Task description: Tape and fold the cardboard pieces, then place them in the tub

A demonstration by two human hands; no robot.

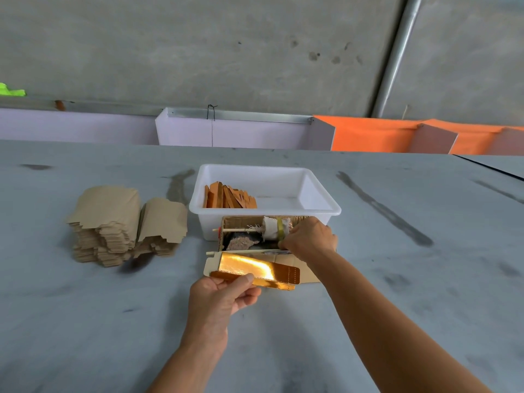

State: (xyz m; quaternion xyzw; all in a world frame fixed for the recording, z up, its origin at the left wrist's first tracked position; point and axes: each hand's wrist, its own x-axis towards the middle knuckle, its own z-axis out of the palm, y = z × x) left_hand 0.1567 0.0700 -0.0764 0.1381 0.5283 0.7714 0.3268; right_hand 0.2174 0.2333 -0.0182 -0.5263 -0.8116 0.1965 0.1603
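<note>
A gold-faced cardboard piece (255, 269) lies partly folded on the grey table in front of me. My left hand (224, 296) pinches its near folded edge between thumb and fingers. My right hand (309, 236) is curled at the piece's far right edge, beside a roll of white tape (273, 228) on a stick inside a small cardboard box (243, 222); what its fingers hold is hidden. Behind that stands a white tub (320, 199) with several folded orange pieces (229, 195) leaning at its left end.
Two stacks of flat brown cardboard blanks (113, 222) lie to the left of the tub. A lilac and orange partition (241, 134) runs along the table's far edge before a concrete wall.
</note>
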